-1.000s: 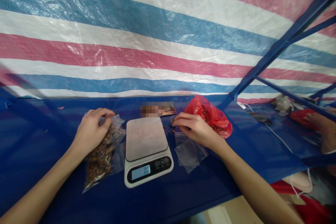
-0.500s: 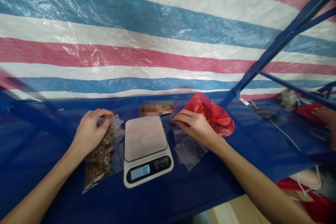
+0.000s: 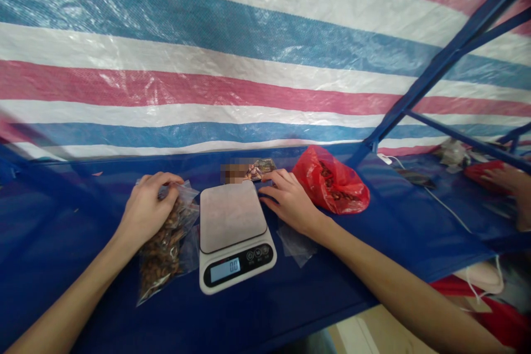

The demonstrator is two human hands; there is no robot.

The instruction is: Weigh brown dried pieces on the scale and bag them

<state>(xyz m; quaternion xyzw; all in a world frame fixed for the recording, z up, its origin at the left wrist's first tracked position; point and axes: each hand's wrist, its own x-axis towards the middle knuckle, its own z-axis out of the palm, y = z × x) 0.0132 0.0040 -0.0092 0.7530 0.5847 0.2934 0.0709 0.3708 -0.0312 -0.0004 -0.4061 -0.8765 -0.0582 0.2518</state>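
In the head view my left hand [image 3: 151, 204] is closed on the top of a clear zip bag [image 3: 160, 254] filled with brown, dried-looking pieces. To its right stands a white digital kitchen scale [image 3: 234, 218], its plate bare and its display reading 0.0. At the scale's right edge my right hand [image 3: 288, 199] is low over the table, fingers bent and tips drawn together; what they pinch, if anything, is hidden. Partly under that hand lie flat clear zip bags [image 3: 298, 246]. A red plastic bag [image 3: 327, 177] with dark brown pieces lies open behind it.
A picture card or packet [image 3: 261, 168], partly blurred out, lies behind the scale. Blue metal bars [image 3: 431, 72] and a white cable [image 3: 448, 210] are at the right. Another person's hand [image 3: 508, 177] shows at the far right. A striped sheet [image 3: 207, 66] hangs behind the blue tabletop [image 3: 174, 321].
My right hand has moved left from a small round container to the scale's right edge, and that container is now hidden. My left hand stays on the zip bag.
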